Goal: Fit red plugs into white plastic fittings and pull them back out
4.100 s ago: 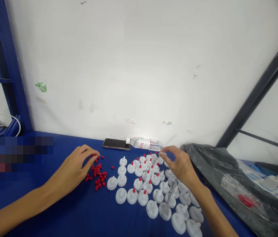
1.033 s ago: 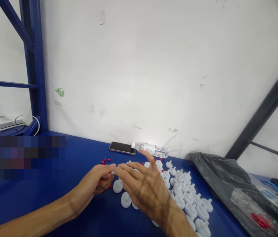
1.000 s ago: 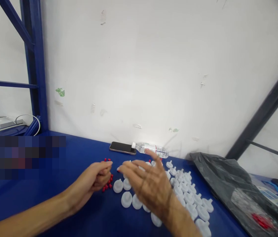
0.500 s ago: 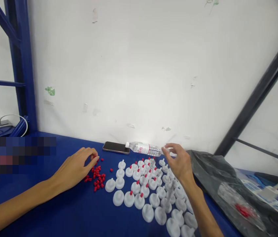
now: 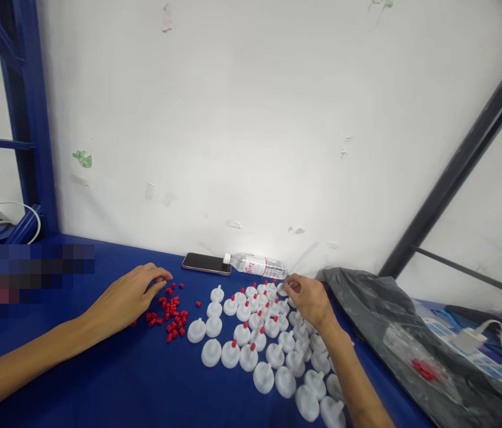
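Note:
My left hand (image 5: 132,297) hovers just left of the pile of small red caps (image 5: 173,306), its thumb and forefinger slightly apart and nothing visible between them. At the back of the group of white funnel-shaped pieces (image 5: 258,321), my right hand (image 5: 311,300) pinches a white funnel piece (image 5: 282,289), partly hidden by the fingertips. These pieces rest wide side down with their spouts upward. Several in the left and middle of the group wear red caps on their spouts. Those nearer my right forearm show bare spouts, and the forearm hides some of them.
A smartphone (image 5: 207,263) and a clear plastic bottle (image 5: 257,265) lie along the wall on the blue table (image 5: 144,380). To the right, a grey plastic sheet (image 5: 366,321) carries a clear bag (image 5: 424,365) with red bits inside. Beyond it are a white charger (image 5: 469,339) and cables.
My right hand has come down and left, bringing its fingertips to the back of the white pieces. My left hand has drawn slightly left from the red caps. The view has shifted slightly.

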### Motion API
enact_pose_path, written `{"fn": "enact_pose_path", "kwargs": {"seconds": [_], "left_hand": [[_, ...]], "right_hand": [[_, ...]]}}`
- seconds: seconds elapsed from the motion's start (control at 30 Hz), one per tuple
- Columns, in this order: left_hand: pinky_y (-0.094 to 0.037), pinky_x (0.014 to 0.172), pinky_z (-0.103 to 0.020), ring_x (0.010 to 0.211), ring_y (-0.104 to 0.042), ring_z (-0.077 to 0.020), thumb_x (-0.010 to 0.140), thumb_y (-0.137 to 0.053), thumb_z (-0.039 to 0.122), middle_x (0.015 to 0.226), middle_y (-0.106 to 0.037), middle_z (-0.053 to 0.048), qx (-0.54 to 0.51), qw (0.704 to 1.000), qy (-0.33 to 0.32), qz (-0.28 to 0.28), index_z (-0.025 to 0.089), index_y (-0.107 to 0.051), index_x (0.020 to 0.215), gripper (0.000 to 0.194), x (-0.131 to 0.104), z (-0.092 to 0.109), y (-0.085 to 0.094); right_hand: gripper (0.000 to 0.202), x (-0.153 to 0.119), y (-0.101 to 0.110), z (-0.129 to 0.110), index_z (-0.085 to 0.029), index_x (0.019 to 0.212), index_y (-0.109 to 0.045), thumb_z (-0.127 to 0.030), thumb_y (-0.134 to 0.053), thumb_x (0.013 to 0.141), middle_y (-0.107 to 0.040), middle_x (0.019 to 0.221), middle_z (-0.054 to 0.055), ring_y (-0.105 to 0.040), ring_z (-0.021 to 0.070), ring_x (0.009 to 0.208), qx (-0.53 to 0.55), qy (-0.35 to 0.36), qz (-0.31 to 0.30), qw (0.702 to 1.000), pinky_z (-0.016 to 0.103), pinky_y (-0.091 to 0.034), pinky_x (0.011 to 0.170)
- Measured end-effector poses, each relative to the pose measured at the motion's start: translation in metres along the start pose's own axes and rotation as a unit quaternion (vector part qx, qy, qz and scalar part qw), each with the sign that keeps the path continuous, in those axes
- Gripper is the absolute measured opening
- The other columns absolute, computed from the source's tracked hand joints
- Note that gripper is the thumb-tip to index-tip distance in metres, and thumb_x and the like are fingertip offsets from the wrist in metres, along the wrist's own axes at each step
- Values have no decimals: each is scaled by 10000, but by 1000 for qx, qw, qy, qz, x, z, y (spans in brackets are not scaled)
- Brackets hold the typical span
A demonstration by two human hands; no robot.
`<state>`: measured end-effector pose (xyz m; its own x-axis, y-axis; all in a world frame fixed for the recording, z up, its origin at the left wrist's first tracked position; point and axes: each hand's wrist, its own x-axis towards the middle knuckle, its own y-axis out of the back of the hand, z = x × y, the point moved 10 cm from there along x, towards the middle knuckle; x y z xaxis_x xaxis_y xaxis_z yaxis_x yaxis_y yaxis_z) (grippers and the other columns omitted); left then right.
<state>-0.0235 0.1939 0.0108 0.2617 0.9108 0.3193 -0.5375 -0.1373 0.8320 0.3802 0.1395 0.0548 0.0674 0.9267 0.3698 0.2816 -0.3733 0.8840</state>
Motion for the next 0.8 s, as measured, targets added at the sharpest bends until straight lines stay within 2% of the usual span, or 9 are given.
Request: {"fn": "enact_pose_path", "kwargs": {"seconds": [0.07,0.2,0.4,0.5,0.6,0.8], "left_hand": [[-539,964,-493,1069,-705,-342,991,-382,492,1127,-774,-94,6,1000,6,-1,248,-747,1208,490,0,0,1],[-528,905,-475,1004,-696,-344,974,-403,485,1062,-779,-88,19,1000,11,-7,249,-763,1101,448,0,0,1],[-523,889,-457,1015,-697,-350,955,-440,488,1066,-799,-94,29,999,12,-22,258,-809,1059,447,2,-3,-6],[-523,882,-441,1004,-705,-340,950,-450,456,1070,-807,-89,31,999,10,-27,264,-820,1059,431,2,-5,-9],[-524,868,-434,987,-711,-333,957,-444,443,1072,-810,-84,32,999,9,-31,271,-821,1066,428,1,-7,-12],[-526,856,-442,955,-712,-326,968,-415,452,1058,-813,-85,32,999,10,-33,261,-809,1076,450,0,-5,-13]], "right_hand": [[241,0,-5,4,-193,1083,-744,-431,-711,1067,-781,1048,25,-755,188,934,-16,-11,-18,1000,415,-643,908],[246,2,-14,11,-202,1178,-740,-420,-713,1067,-775,1184,54,-756,204,1013,-34,-13,-41,998,428,-653,930],[270,5,-18,13,-203,1202,-740,-438,-691,1077,-773,1217,62,-743,234,1110,-35,8,-23,999,495,-614,1031],[274,5,-20,8,-217,1221,-756,-407,-585,1123,-802,1206,76,-728,260,1200,-16,29,-13,999,511,-552,1123],[358,3,-25,1,-241,1200,-796,-374,-469,1140,-834,1230,97,-711,281,1275,6,51,-22,998,453,-501,1178],[491,-1,-31,-5,-255,1240,-802,-476,-377,1135,-803,1374,100,-671,303,1376,45,54,-42,997,446,-472,1212]]}}
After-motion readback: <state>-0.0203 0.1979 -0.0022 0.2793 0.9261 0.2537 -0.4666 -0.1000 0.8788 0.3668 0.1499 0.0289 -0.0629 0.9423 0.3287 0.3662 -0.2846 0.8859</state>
